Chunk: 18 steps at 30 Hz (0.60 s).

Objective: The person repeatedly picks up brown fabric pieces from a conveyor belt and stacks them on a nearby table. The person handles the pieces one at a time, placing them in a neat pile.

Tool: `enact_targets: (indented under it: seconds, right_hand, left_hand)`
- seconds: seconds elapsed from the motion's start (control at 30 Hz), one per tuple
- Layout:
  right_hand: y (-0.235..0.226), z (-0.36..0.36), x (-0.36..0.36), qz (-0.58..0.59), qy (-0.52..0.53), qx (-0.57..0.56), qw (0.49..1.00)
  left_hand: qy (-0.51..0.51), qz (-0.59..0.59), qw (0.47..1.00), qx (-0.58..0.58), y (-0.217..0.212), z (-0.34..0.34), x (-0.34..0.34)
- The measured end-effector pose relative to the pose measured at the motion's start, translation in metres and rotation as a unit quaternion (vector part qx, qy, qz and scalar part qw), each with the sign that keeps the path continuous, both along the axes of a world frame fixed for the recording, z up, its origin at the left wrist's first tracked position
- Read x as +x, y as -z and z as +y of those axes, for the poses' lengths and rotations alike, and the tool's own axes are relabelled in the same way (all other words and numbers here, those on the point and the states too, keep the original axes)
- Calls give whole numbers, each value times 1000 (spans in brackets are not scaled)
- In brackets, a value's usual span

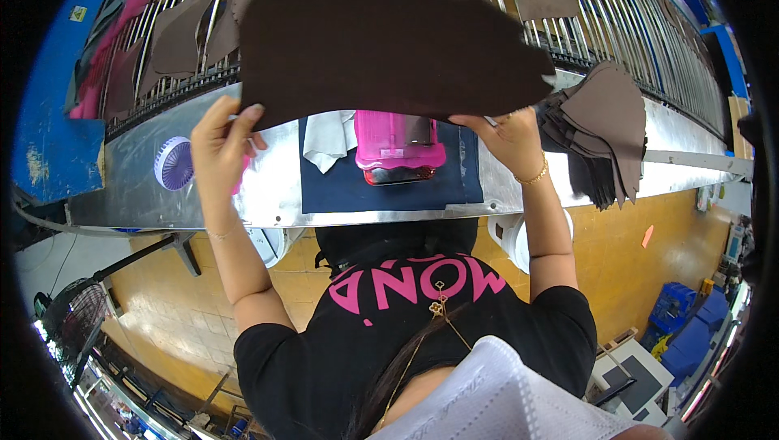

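Over one table point(276, 188), two hands point(221, 133) point(513, 144) hold one panel point(389, 47).

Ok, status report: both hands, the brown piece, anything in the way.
Left hand pinching dark brown piece at near-left corner. Right hand gripping its near-right edge. Piece held up, spread wide. Pink case on dark mat, partly hidden by piece.

The brown piece point(385, 42) partly hides the pink case point(381, 132).

The dark sheet point(389, 42) is matt (leather, perhaps), the table point(280, 184) shiny metal.
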State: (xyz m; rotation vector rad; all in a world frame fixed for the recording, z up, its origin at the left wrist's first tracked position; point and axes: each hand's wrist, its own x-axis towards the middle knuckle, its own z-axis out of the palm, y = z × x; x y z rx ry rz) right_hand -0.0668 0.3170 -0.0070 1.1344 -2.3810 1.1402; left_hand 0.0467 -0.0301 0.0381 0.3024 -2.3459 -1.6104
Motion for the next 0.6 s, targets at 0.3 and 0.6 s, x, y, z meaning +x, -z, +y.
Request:
enact_targets:
  seconds: [0.3, 0.6]
  right_hand:
    - [22, 103, 34, -222, 135, -22, 965]
    - [-45, 242, 18, -282, 258, -98, 919]
  left_hand:
    - [196, 57, 965, -165, 17, 73, -51]
    - [276, 180, 895, -300, -2, 153, -90]
